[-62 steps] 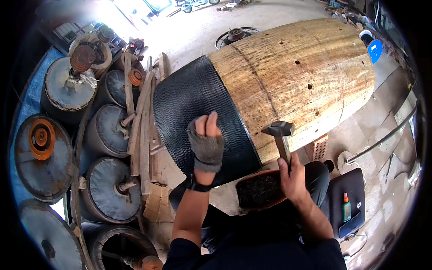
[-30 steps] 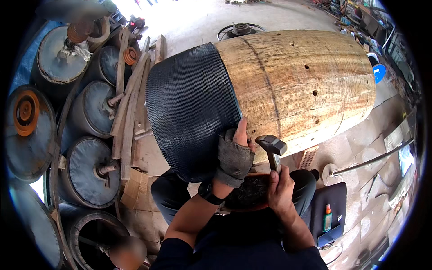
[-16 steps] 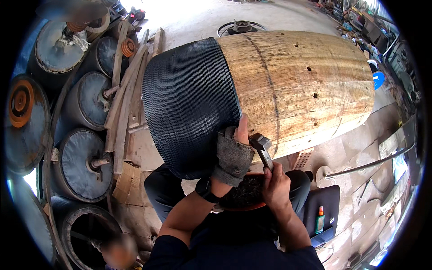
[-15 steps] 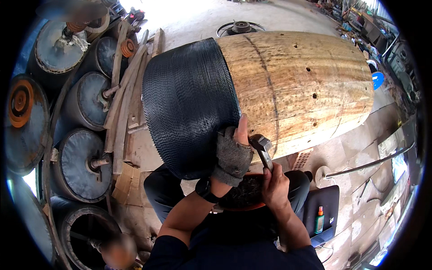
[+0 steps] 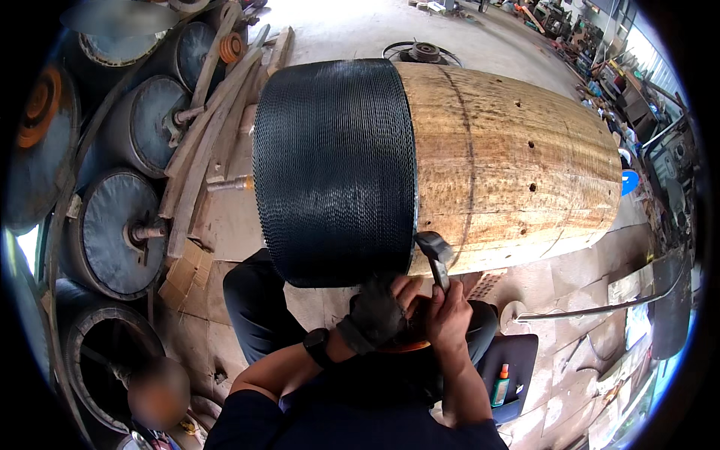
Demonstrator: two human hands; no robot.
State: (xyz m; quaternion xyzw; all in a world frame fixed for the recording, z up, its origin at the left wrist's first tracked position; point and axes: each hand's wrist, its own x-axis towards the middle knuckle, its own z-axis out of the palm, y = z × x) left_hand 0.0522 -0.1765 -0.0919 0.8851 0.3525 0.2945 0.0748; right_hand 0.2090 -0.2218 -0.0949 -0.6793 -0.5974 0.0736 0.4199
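A large wooden cylinder [image 5: 517, 172] lies across the view before me, its left part covered by a black finely ridged band [image 5: 334, 172]. My right hand [image 5: 448, 315] grips a hammer [image 5: 432, 246] by its handle, the head near the band's right edge at the cylinder's lower side. My left hand [image 5: 379, 311], in a dark fingerless glove, is below that edge over an orange-rimmed container [image 5: 405, 346] between my knees, which held dark small pieces in earlier frames. Its bent fingertips are hidden, so what they hold, if anything, cannot be told.
Several metal drums [image 5: 112, 232] and long wooden planks [image 5: 210, 142] stand and lie at left. A perforated brick [image 5: 472, 286] is under the cylinder. At right are a long bar [image 5: 585, 307] and a dark pad [image 5: 506, 364] with a green spray bottle [image 5: 500, 390]. A wheel [image 5: 424, 51] lies beyond.
My left hand has left the band's edge and moved down to the container. The hammer is slightly lower. The view has shifted, so the drums and cylinder sit differently in the picture.
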